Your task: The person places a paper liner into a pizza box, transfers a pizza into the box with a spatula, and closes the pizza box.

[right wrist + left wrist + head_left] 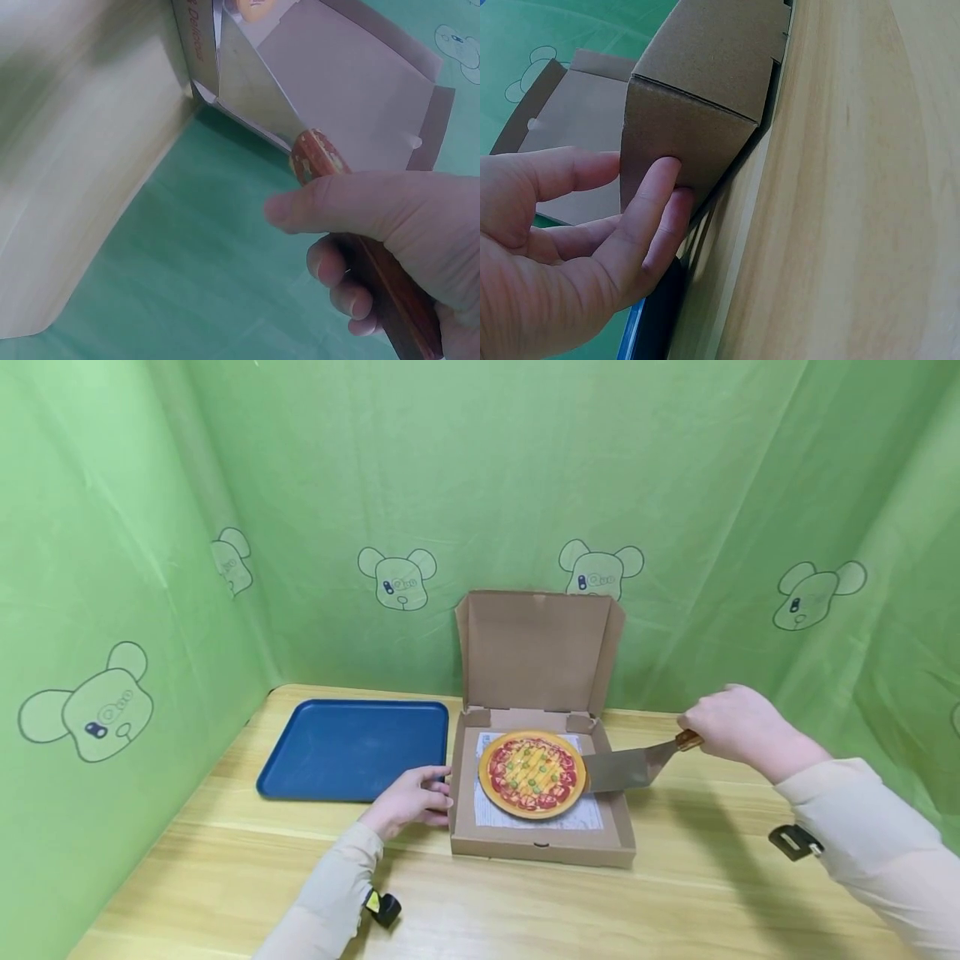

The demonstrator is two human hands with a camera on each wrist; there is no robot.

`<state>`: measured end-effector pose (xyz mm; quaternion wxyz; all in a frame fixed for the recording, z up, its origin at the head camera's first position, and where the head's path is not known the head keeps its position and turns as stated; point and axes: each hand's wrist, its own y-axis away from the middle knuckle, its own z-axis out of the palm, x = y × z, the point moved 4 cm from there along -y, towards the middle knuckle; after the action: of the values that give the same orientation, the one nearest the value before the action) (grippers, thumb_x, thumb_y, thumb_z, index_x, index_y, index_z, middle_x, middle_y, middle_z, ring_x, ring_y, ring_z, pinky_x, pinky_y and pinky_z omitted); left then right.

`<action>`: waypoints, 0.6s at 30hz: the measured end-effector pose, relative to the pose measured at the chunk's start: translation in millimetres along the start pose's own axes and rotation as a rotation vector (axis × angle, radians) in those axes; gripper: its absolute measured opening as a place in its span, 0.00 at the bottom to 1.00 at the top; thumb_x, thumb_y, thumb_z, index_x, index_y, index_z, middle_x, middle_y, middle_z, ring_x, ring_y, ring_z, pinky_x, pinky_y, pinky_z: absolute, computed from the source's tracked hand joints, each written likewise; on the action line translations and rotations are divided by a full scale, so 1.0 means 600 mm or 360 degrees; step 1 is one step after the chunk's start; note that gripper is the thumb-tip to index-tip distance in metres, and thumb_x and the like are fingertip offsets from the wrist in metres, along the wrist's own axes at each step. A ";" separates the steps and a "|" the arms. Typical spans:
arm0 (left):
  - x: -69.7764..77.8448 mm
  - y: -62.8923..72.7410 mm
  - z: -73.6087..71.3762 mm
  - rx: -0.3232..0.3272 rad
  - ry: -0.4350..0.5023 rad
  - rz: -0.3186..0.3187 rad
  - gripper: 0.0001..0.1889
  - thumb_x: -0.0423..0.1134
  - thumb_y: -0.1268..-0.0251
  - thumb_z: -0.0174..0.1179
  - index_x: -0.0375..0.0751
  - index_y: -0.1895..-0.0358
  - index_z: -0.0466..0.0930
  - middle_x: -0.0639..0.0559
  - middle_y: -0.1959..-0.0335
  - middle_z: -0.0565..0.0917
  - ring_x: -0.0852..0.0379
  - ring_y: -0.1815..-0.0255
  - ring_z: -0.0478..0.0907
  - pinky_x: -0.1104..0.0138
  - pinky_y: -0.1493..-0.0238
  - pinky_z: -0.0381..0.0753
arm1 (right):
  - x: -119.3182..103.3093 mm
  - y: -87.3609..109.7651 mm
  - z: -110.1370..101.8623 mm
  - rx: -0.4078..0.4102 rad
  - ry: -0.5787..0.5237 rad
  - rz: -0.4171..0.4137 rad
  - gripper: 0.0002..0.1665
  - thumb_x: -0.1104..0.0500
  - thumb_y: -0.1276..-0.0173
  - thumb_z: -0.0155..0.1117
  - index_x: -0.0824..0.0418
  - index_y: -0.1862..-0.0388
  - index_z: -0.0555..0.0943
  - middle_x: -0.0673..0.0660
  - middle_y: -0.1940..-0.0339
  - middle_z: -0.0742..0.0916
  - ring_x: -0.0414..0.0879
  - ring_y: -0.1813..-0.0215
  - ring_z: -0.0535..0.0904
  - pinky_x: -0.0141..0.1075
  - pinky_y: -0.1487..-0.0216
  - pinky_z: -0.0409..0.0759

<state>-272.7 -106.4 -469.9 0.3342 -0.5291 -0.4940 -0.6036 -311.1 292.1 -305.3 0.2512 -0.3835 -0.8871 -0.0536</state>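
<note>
A round pizza [533,774] topped with red, yellow and green lies in an open cardboard box [543,855], over a white printed sheet [588,815]. My right hand [733,720] grips the brown wooden handle [397,296] of a spatula, fingers wrapped around it. Its wide metal blade [617,769] slants down over the box's right wall, its front end meeting the pizza's right edge. On the box's left side, my left hand [412,797] touches the outer wall with its fingertips, fingers slightly bent; the left wrist view shows these fingers [641,214] against the cardboard.
A dark blue tray [356,752] lies left of the box on the wooden table [570,914]. The box lid [536,652] stands raised at the back, near a green curtain [487,468] with printed bear heads. Another curtain side hangs along the table's left.
</note>
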 end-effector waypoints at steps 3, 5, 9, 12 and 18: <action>0.000 0.000 0.000 -0.0005 0.0000 0.0001 0.35 0.22 0.39 0.57 0.29 0.27 0.57 0.29 0.42 0.74 0.51 0.58 0.83 0.58 0.55 0.87 | 0.001 0.004 -0.004 -0.0005 0.0011 0.0006 0.21 0.61 0.57 0.76 0.46 0.87 0.70 0.41 0.86 0.78 0.38 0.81 0.68 0.38 0.75 0.70; 0.000 0.000 0.001 -0.0009 0.0004 0.0001 0.35 0.22 0.39 0.57 0.29 0.27 0.57 0.29 0.42 0.74 0.52 0.58 0.83 0.58 0.55 0.87 | 0.003 0.006 -0.005 -0.0004 0.0018 0.0010 0.21 0.62 0.57 0.76 0.46 0.87 0.70 0.41 0.86 0.79 0.38 0.81 0.68 0.38 0.75 0.70; 0.001 0.001 0.001 -0.0011 0.0008 -0.0007 0.35 0.23 0.39 0.57 0.29 0.27 0.57 0.30 0.43 0.74 0.52 0.58 0.82 0.58 0.55 0.87 | 0.007 0.014 -0.008 0.0023 0.0027 0.0023 0.22 0.62 0.57 0.76 0.46 0.87 0.69 0.42 0.86 0.79 0.38 0.81 0.69 0.39 0.74 0.69; 0.002 0.001 0.000 -0.0009 0.0004 -0.0006 0.35 0.23 0.39 0.57 0.30 0.27 0.57 0.30 0.43 0.74 0.52 0.58 0.82 0.57 0.54 0.87 | 0.010 0.018 -0.009 0.0039 0.0026 0.0029 0.22 0.63 0.57 0.76 0.46 0.87 0.69 0.42 0.86 0.79 0.39 0.81 0.69 0.39 0.75 0.68; 0.003 0.004 0.000 -0.0012 -0.0004 -0.0001 0.35 0.23 0.39 0.58 0.29 0.27 0.57 0.30 0.43 0.73 0.52 0.58 0.82 0.56 0.54 0.87 | 0.015 0.025 -0.012 0.0014 0.0017 0.0043 0.22 0.62 0.57 0.76 0.46 0.87 0.70 0.42 0.85 0.79 0.38 0.81 0.69 0.39 0.75 0.68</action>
<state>-271.2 -107.0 -467.3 0.3315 -0.5310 -0.4923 -0.6049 -303.0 306.4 -295.8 0.2582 -0.3941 -0.8807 -0.0484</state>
